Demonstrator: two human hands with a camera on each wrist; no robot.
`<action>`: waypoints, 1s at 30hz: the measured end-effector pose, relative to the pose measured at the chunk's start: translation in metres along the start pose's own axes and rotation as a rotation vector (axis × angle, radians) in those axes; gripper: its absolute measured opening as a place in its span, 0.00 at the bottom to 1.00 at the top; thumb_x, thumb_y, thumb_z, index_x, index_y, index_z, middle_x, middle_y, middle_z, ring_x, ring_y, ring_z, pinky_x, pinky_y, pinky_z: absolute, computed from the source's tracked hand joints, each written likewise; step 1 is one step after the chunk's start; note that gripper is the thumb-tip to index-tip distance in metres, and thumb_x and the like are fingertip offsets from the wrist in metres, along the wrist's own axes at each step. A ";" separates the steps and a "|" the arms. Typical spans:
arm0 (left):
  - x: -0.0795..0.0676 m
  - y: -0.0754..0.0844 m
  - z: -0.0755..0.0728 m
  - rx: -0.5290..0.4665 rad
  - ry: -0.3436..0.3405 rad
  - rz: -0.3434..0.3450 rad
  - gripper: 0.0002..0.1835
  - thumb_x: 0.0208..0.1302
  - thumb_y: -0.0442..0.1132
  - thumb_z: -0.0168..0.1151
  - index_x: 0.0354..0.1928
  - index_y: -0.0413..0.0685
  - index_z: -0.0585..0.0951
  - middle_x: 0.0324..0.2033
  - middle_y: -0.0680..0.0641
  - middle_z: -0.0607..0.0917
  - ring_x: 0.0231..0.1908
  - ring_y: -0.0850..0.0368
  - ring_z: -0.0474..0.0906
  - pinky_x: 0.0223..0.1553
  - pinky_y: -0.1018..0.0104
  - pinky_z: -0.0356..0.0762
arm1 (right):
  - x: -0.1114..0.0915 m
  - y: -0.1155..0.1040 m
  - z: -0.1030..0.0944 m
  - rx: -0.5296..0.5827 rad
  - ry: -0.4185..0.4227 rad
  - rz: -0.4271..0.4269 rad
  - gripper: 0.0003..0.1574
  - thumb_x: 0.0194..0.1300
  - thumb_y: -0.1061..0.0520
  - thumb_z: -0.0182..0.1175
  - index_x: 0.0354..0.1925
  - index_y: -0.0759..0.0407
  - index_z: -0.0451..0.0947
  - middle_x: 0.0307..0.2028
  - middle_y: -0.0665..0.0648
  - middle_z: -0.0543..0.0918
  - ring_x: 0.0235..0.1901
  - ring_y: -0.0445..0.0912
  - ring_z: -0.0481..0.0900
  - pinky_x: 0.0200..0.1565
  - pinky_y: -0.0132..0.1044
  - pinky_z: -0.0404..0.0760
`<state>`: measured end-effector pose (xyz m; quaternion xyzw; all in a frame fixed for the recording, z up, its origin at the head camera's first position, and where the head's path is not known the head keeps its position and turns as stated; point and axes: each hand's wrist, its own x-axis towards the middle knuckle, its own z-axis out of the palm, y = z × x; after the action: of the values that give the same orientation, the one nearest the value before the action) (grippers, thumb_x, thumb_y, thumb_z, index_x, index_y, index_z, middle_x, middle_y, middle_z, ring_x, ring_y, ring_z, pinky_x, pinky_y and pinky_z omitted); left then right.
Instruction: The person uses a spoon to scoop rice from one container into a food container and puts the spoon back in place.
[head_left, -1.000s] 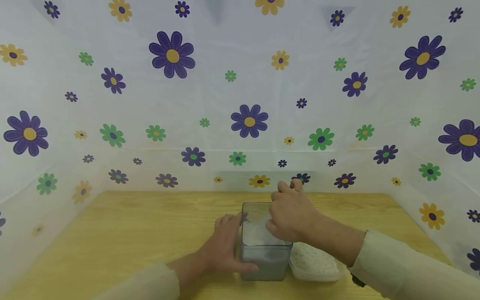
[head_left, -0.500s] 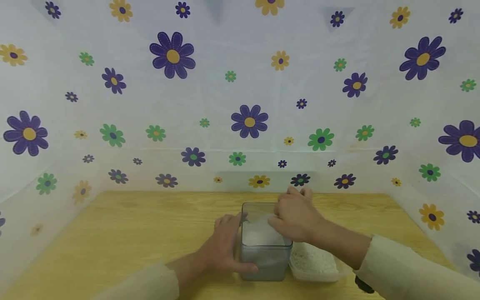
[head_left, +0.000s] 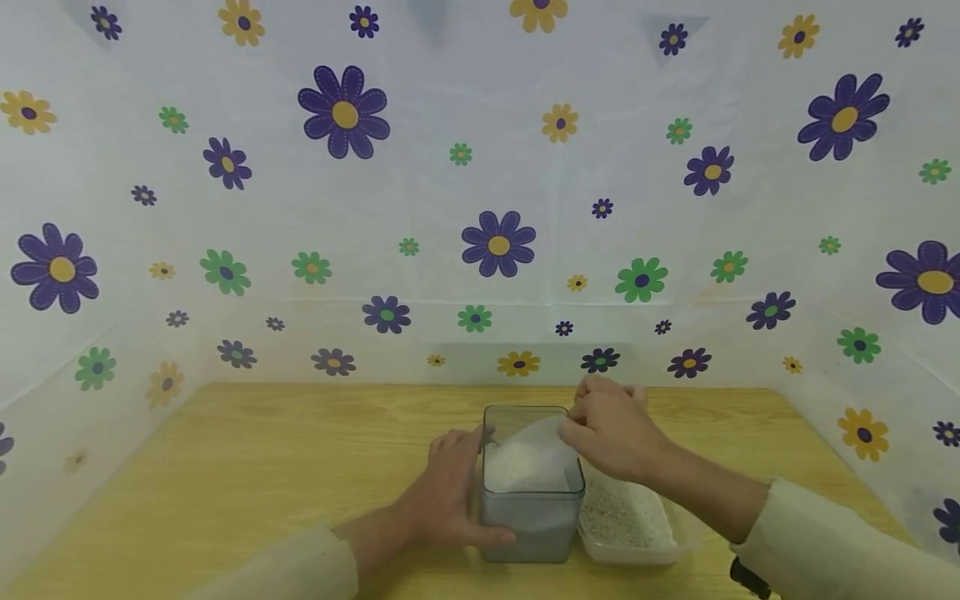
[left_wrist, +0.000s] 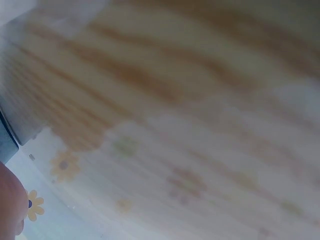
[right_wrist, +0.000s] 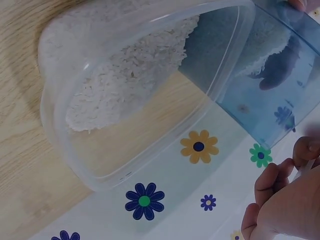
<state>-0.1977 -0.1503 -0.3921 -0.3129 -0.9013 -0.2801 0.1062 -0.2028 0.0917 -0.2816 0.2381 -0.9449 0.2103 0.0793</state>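
Observation:
A clear grey bin (head_left: 532, 529) with an open top stands on the table in the head view, with white grains inside, apparently rice. My left hand (head_left: 442, 492) holds its left side, thumb across the front and fingers toward the back. At the bin's right rim, my right hand (head_left: 618, 429) pinches a translucent white scoop (head_left: 543, 442), which slants inside the opening; the hand covers its handle end. In the right wrist view, the curled fingers of that hand (right_wrist: 285, 200) close on a thin pale handle. The left wrist view catches only a fingertip (left_wrist: 10, 205) beside the bin.
Right of the bin, close against it, sits a clear plastic tub (head_left: 630, 554) with rice (right_wrist: 135, 70) heaped to one side. Wood-grain table (head_left: 300, 450) surrounds both containers. A flowered white sheet (head_left: 420, 192) rises behind the table and along both sides.
My right hand has shifted right, toward the bin's right rim. The scoop's curved edge now shows higher and more tilted in the opening. The left hand and bin stay in place.

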 end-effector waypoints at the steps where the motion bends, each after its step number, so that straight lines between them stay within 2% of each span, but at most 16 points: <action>1: 0.000 0.000 0.000 -0.003 0.000 -0.003 0.63 0.35 0.78 0.61 0.69 0.44 0.56 0.56 0.51 0.71 0.55 0.58 0.61 0.60 0.49 0.54 | 0.000 0.001 -0.001 0.006 0.003 0.003 0.24 0.60 0.55 0.51 0.07 0.48 0.68 0.28 0.45 0.71 0.35 0.41 0.65 0.40 0.44 0.53; 8: -0.001 0.001 -0.001 -0.005 -0.001 -0.008 0.63 0.35 0.78 0.61 0.69 0.46 0.55 0.56 0.52 0.71 0.55 0.58 0.61 0.58 0.50 0.56 | 0.001 0.008 -0.009 0.038 0.028 0.030 0.23 0.58 0.56 0.50 0.07 0.50 0.67 0.29 0.47 0.73 0.36 0.41 0.67 0.41 0.47 0.53; 13: -0.001 0.001 -0.003 -0.009 -0.016 -0.049 0.64 0.33 0.79 0.62 0.70 0.50 0.54 0.57 0.54 0.69 0.55 0.58 0.58 0.55 0.51 0.62 | 0.000 0.013 -0.018 0.088 0.020 0.063 0.22 0.56 0.59 0.49 0.07 0.51 0.64 0.28 0.49 0.71 0.34 0.43 0.66 0.46 0.57 0.56; 15: -0.002 0.001 -0.003 -0.003 -0.018 -0.052 0.64 0.33 0.79 0.61 0.70 0.51 0.54 0.57 0.54 0.69 0.56 0.58 0.58 0.55 0.51 0.63 | -0.001 0.015 -0.022 0.096 0.019 0.076 0.21 0.56 0.59 0.48 0.08 0.52 0.64 0.28 0.50 0.71 0.33 0.44 0.66 0.46 0.57 0.58; 18: -0.002 0.000 -0.003 -0.003 -0.017 -0.050 0.64 0.33 0.79 0.61 0.70 0.50 0.54 0.57 0.53 0.69 0.55 0.57 0.59 0.55 0.51 0.62 | -0.003 0.018 -0.029 0.111 0.022 0.099 0.20 0.57 0.59 0.49 0.10 0.53 0.70 0.31 0.52 0.73 0.35 0.45 0.68 0.46 0.58 0.59; 24: -0.002 -0.002 0.001 -0.010 -0.005 -0.021 0.63 0.34 0.79 0.60 0.70 0.50 0.55 0.57 0.54 0.70 0.56 0.59 0.59 0.59 0.49 0.56 | -0.009 0.030 -0.042 0.134 0.021 0.167 0.20 0.58 0.58 0.49 0.13 0.55 0.76 0.33 0.54 0.74 0.36 0.48 0.68 0.45 0.52 0.61; 28: -0.002 -0.004 0.003 0.001 -0.002 0.003 0.63 0.35 0.79 0.60 0.69 0.47 0.55 0.57 0.53 0.71 0.56 0.60 0.60 0.61 0.49 0.53 | -0.017 0.042 -0.050 0.146 0.025 0.206 0.19 0.57 0.59 0.49 0.12 0.55 0.71 0.33 0.55 0.72 0.33 0.47 0.67 0.35 0.39 0.64; 30: -0.003 -0.003 0.003 0.001 -0.012 -0.006 0.63 0.35 0.79 0.60 0.70 0.48 0.54 0.58 0.53 0.70 0.56 0.59 0.60 0.61 0.49 0.54 | -0.021 0.049 -0.053 0.146 0.037 0.203 0.19 0.57 0.60 0.49 0.11 0.55 0.66 0.30 0.56 0.70 0.30 0.47 0.64 0.32 0.38 0.63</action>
<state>-0.1979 -0.1520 -0.3970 -0.3118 -0.9029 -0.2783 0.1002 -0.2058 0.1625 -0.2565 0.1427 -0.9446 0.2899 0.0574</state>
